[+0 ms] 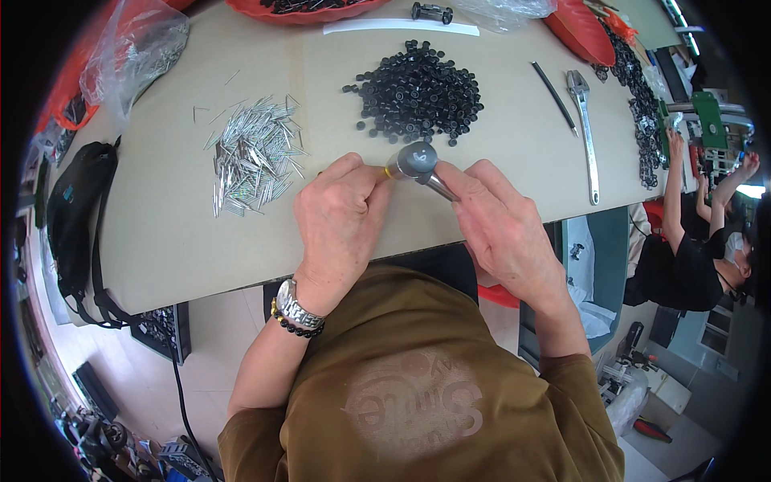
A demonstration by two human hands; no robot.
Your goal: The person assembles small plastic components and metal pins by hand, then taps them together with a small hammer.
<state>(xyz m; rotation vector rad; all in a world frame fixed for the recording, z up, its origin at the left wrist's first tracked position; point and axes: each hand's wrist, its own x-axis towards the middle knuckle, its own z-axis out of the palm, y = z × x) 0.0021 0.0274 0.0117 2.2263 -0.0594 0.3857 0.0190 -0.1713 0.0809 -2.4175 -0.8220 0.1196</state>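
The right hand (pixel 502 221) is closed around the shaft of one shiny metal tool with a rounded head (pixel 417 159), held over the near part of the table (pixel 201 269); the left hand (pixel 341 213) has its fingertips pinched beside that head, at a small yellow spot, though I cannot tell what they grip. Just beyond lie two heaps, both too many to count: thin, straight, silvery metal pins (pixel 255 157) on the left, and short, round black caps (pixel 422 92) in the middle. To the right are one slim black rod (pixel 554 98) and one steel adjustable wrench (pixel 587 136). Farther out, one black spool-shaped part (pixel 432 13) sits by a flat white strip (pixel 401 29); a glossy red dish (pixel 313 16) holds small dark pieces, and a crinkled clear plastic bag (pixel 132 60) contains silvery ones. Below the right table edge, a teal box (pixel 617 249) holds whitish plastic sheeting and dark parts.
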